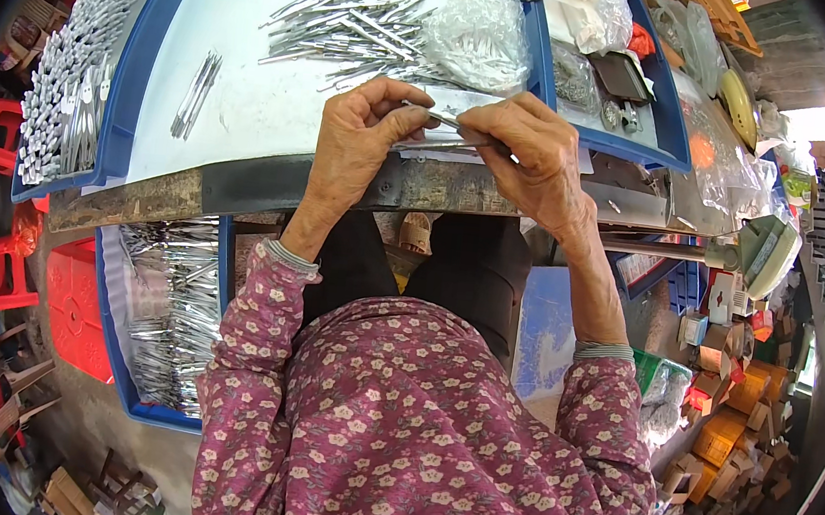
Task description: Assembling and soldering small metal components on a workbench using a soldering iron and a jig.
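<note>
My left hand (363, 137) is closed, thumb and forefinger pinching one end of a slim metal piece (444, 118). The other end is pinched by my right hand (534, 150), also closed. A second thin, greyish rod-like piece (444, 145) runs from under my left fingers to my right palm; its exact kind is unclear. Both hands are over the near edge of a white work surface (227, 12). Just beyond them lies a loose heap of slim metal pieces (346, 29), beside a clear plastic bag (478, 38) with similar pieces. A small row of them (196, 94) lies to the left.
A blue tray (129, 107) at left holds many white-tipped metal pieces. Another blue tray (160, 415) below the table is full of metal pieces. At right, a blue tray (635, 150) holds bags and small items. Red stools (3, 275) and cardboard boxes (721, 436) stand around.
</note>
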The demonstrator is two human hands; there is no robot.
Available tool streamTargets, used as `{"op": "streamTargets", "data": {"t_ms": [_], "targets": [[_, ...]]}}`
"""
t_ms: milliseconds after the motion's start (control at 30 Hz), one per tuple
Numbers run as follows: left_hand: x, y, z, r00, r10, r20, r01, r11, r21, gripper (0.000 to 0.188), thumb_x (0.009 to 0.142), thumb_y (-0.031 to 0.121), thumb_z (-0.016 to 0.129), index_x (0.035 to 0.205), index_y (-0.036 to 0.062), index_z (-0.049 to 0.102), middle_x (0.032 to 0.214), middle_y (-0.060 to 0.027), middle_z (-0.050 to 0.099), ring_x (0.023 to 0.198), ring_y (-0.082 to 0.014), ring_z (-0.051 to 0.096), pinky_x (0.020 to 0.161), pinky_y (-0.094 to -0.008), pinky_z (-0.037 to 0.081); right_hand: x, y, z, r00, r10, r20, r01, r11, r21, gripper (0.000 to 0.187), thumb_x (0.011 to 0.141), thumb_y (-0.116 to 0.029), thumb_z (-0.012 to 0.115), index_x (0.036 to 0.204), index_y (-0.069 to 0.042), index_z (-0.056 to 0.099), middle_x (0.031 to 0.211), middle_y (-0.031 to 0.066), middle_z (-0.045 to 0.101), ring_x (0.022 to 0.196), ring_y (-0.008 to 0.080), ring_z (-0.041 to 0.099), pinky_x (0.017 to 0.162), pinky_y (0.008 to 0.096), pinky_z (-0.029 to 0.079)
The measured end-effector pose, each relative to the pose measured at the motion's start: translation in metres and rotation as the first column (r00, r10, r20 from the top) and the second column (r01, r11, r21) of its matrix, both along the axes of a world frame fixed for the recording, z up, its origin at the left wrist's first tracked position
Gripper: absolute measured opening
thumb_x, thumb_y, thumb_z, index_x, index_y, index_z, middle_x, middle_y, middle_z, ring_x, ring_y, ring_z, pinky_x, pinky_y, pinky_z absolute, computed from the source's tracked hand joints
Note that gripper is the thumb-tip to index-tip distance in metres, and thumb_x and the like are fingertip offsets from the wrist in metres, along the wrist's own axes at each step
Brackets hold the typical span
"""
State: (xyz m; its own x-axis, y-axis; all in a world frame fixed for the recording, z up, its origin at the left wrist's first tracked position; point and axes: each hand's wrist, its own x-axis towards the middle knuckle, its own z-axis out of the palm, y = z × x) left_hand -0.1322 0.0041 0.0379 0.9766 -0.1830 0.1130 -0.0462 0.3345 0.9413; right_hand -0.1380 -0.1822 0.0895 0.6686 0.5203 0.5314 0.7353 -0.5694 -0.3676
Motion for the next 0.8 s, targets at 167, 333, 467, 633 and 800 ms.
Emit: {"op": "streamTargets", "data": {"t_ms": [167, 333, 467, 633, 800], "targets": [[0.000, 0.001, -0.001, 0.999, -0.030, -0.016, 0.030, 0.998, -0.059, 0.014, 0.082, 0.003, 0.060, 0.093, -0.0044, 0.060, 0.079, -0.0077, 0.065, 0.067, -0.0080, 0.060, 0.062, -0.0180, 0.049, -0.002, 0.000, -0.002, 0.999, -0.019, 0.034, 0.019, 1.000, -0.013, 0.028, 0.060, 0.002, 0.065, 0.084, -0.009, 0.058, 0.072, 0.0024, 0.057, 0.068, 0.0217, 0.055, 0.059, 0.0319, 0.045], [0.000, 0.002, -0.003, 0.998, -0.024, -0.049, 0.018, 0.992, -0.128, 0.013, 0.081, 0.002, 0.061, 0.091, -0.0049, 0.059, 0.079, -0.0088, 0.065, 0.066, -0.0084, 0.060, 0.061, -0.0181, 0.049, -0.002, 0.001, 0.001, 0.998, 0.005, 0.061, 0.001, 0.995, -0.098, 0.029, 0.060, 0.002, 0.066, 0.085, -0.010, 0.058, 0.073, 0.0013, 0.056, 0.071, 0.0215, 0.054, 0.059, 0.0317, 0.045], [0.002, 0.002, -0.005, 0.997, -0.032, -0.068, 0.022, 0.989, -0.145, 0.014, 0.080, 0.002, 0.061, 0.091, -0.0059, 0.059, 0.078, -0.0096, 0.065, 0.066, -0.0082, 0.060, 0.061, -0.0182, 0.050, 0.002, -0.002, -0.001, 0.998, 0.012, 0.059, -0.003, 0.987, -0.160, 0.028, 0.061, 0.002, 0.064, 0.086, -0.009, 0.059, 0.072, 0.0013, 0.056, 0.072, 0.0214, 0.054, 0.058, 0.0319, 0.045], [0.001, -0.004, -0.007, 0.991, 0.107, 0.077, -0.118, 0.981, 0.152, 0.007, 0.078, 0.001, 0.062, 0.084, -0.0040, 0.061, 0.076, -0.0071, 0.065, 0.064, -0.0087, 0.060, 0.057, -0.0202, 0.048, 0.014, -0.006, -0.012, 0.999, -0.014, 0.050, 0.023, 0.983, -0.183, 0.025, 0.063, 0.002, 0.062, 0.086, -0.009, 0.060, 0.073, 0.0025, 0.057, 0.072, 0.0223, 0.054, 0.059, 0.0325, 0.045], [0.005, -0.010, -0.013, 0.793, 0.157, 0.588, -0.533, 0.648, 0.545, 0.005, 0.071, -0.003, 0.058, 0.075, -0.0010, 0.061, 0.073, -0.0097, 0.056, 0.073, -0.0231, 0.055, 0.065, -0.0342, 0.044, 0.025, -0.009, -0.029, 0.997, -0.066, 0.048, 0.073, 0.980, -0.184, 0.022, 0.066, 0.002, 0.060, 0.085, -0.009, 0.060, 0.073, 0.0040, 0.057, 0.073, 0.0244, 0.053, 0.059, 0.0345, 0.045]]}}
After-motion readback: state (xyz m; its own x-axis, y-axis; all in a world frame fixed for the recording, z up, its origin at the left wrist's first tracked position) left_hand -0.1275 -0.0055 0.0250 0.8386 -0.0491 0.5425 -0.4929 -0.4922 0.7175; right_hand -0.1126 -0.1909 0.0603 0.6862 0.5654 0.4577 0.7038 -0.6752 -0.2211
